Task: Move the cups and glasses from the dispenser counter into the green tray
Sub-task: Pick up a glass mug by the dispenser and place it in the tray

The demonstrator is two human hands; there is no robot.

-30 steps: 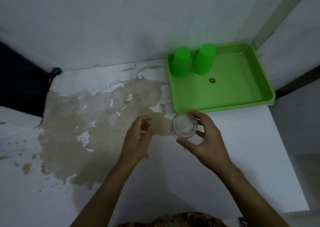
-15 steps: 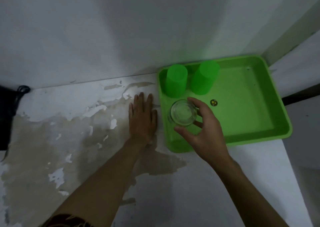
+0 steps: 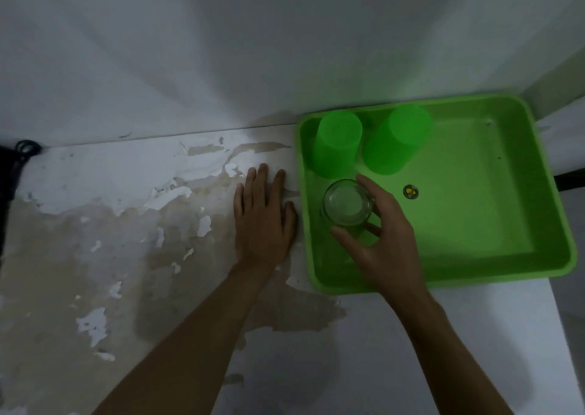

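Observation:
A green tray [image 3: 538,224] sits on the white counter against the wall, at the right. Two green plastic cups stand upside down in its far left corner, one [image 3: 337,144] beside the other [image 3: 397,144]. My right hand [image 3: 383,240] grips a clear glass [image 3: 346,202] from the side, mouth up, inside the tray's left part, just in front of the cups. Whether the glass rests on the tray floor I cannot tell. My left hand [image 3: 262,221] lies flat on the counter, palm down and holding nothing, right next to the tray's left rim.
The counter [image 3: 95,240] has peeling white paint with large bare brown patches. A white wall rises right behind it. A dark cable [image 3: 23,149] hangs at the far left edge. A small round sticker [image 3: 410,191] lies on the tray floor.
My right hand carried the glass from above the counter into the tray's left part. My left hand stretched forward and flattened on the counter beside the tray.

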